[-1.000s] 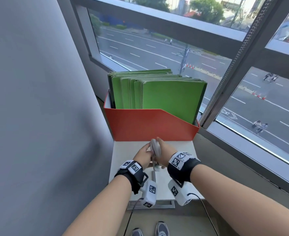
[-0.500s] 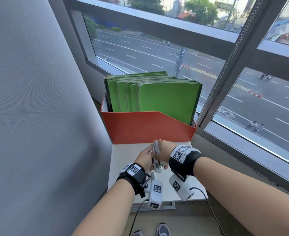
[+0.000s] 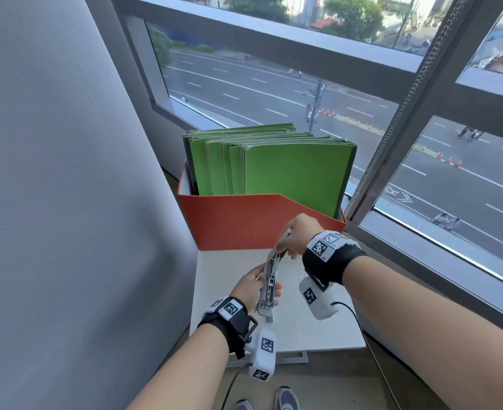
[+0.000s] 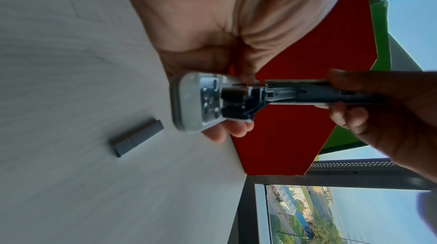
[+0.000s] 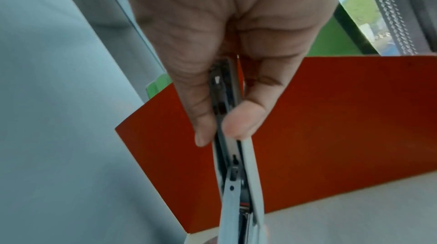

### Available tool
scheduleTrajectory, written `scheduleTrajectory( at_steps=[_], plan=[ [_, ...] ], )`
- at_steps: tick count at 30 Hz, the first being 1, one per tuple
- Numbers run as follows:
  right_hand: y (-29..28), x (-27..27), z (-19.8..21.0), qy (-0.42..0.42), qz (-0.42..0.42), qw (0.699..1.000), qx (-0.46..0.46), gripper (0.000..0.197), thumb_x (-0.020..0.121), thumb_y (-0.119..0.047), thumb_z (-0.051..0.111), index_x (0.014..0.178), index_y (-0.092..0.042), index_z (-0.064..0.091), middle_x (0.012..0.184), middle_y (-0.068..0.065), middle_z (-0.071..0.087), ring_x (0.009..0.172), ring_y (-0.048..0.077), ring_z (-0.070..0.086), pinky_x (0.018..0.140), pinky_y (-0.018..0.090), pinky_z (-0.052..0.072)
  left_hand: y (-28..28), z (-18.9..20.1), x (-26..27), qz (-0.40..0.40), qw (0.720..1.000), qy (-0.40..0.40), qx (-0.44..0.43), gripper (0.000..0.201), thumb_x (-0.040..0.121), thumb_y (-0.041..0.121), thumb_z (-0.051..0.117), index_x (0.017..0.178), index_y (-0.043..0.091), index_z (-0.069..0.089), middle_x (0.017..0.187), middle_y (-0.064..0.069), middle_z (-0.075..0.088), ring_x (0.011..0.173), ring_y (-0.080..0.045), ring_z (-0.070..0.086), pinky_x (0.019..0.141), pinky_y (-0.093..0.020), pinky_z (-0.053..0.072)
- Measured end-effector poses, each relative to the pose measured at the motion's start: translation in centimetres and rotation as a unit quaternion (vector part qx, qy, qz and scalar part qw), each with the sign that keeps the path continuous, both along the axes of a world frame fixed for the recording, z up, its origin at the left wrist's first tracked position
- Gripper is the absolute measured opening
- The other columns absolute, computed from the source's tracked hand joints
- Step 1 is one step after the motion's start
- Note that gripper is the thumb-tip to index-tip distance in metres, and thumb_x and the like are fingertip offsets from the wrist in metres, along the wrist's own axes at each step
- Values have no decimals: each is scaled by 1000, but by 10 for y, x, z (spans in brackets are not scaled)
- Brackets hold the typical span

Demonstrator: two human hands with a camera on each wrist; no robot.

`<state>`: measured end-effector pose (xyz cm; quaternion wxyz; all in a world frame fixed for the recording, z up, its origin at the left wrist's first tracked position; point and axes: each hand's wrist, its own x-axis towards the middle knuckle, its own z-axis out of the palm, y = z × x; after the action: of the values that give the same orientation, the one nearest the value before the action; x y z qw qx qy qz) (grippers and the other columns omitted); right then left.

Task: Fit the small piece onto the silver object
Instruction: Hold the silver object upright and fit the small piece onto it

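Note:
The silver stapler (image 3: 269,284) is swung open above the white table (image 3: 318,329). My left hand (image 3: 253,287) grips its lower half near the hinge end (image 4: 208,100), thumb on one side and fingers on the other. My right hand (image 3: 296,236) pinches the far end of the upper arm (image 5: 227,117) between thumb and fingers, up by the red box. The small piece, a grey strip of staples (image 4: 136,137), lies loose on the table just below the stapler (image 3: 269,318); neither hand touches it.
A red file box (image 3: 244,226) full of upright green folders (image 3: 291,170) stands at the table's far edge. A grey wall (image 3: 66,202) runs close along the left and a window frame (image 3: 392,128) along the right. The table is small.
The stapler was held upright and closed between both hands. Now it is spread open: my right hand has lifted its upper end toward the red box, and my left hand has come nearer with the lower half.

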<state>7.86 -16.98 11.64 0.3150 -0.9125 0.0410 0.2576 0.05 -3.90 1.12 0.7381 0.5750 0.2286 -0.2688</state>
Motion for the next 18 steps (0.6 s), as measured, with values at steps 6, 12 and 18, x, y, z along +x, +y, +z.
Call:
scheduleTrajectory(
  at_steps=[6, 12, 18],
  plan=[
    [0, 8, -38, 12, -119, 989, 89, 39, 70, -36, 78, 92, -7, 64, 82, 8, 72, 64, 19, 64, 69, 33, 59, 13, -6, -13, -23, 999, 25, -16, 37, 98, 5, 31, 127, 21, 49, 75, -16, 63, 58, -25, 61, 51, -33, 56],
    [5, 9, -66, 65, -134, 985, 91, 53, 70, -49, 74, 94, -2, 65, 68, 5, 63, 59, 19, 55, 65, 32, 50, 24, -13, -23, -51, 998, 22, -10, 36, 99, 2, 28, 109, 23, 55, 75, -16, 63, 55, -23, 62, 49, -29, 54],
    [12, 8, -78, 83, -122, 984, 98, 54, 75, -58, 64, 86, -6, 67, 66, 3, 68, 57, 18, 61, 67, 31, 55, 32, -18, -26, -53, 998, 20, -4, 34, 100, 6, 29, 103, 25, 57, 75, -14, 65, 50, -17, 63, 51, -28, 54]
  ],
)
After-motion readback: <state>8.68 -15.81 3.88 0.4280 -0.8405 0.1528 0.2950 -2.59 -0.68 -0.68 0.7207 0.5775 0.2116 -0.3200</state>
